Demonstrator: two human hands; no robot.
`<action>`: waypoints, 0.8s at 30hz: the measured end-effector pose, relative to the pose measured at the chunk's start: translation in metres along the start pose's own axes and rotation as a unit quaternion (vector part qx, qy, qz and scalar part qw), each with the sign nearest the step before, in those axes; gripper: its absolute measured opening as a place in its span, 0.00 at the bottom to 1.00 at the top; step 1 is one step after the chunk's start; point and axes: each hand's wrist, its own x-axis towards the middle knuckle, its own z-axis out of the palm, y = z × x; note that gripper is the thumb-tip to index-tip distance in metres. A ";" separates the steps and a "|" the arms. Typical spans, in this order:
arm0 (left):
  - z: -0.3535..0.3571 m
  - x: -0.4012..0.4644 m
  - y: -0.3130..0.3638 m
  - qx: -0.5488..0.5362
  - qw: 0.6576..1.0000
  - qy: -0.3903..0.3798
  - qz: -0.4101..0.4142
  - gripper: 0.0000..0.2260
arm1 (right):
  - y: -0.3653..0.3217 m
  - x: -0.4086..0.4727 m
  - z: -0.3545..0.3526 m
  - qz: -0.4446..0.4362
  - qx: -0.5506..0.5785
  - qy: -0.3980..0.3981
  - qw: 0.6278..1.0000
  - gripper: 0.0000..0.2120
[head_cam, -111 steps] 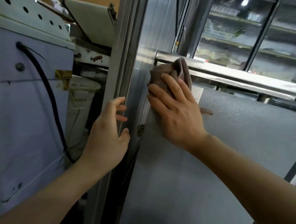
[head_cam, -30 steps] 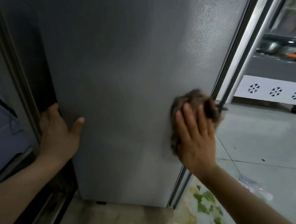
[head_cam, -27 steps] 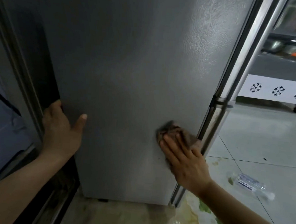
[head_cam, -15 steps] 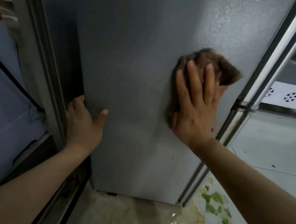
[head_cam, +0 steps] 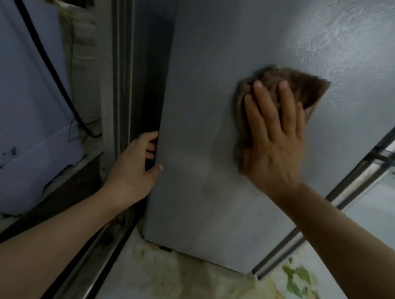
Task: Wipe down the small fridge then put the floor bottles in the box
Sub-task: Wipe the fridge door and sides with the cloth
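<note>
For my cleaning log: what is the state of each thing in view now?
Fridge: upright, grey side panel being wiped.
Cloth: crumpled, pressed flat on the panel.
Right hand: fingers straight, pressing the cloth.
Left hand: fingers curled round the fridge's back edge.
Floor: stained, with green scraps.

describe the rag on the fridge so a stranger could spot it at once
Find the tall grey textured fridge side panel filling the middle of the view. On its right half, the right hand presses a crumpled brown cloth rag flat against it. It is the only brown, soft thing on the smooth grey metal.
</note>
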 end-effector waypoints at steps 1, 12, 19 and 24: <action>0.000 0.001 -0.001 -0.008 1.000 0.004 0.001 0.28 | -0.008 0.002 0.006 0.009 0.004 0.015 1.000 0.29; -0.015 -0.003 -0.007 -0.099 0.991 -0.084 -0.038 0.31 | -0.052 -0.035 0.021 -0.263 -0.039 -0.165 0.950 0.30; -0.017 -0.006 -0.019 -0.143 0.983 -0.087 -0.082 0.27 | -0.064 0.032 0.039 -0.109 -0.010 -0.023 0.994 0.26; -0.020 -0.014 -0.032 -0.128 0.985 -0.039 -0.109 0.29 | -0.095 -0.043 0.050 -0.326 -0.060 -0.220 0.918 0.27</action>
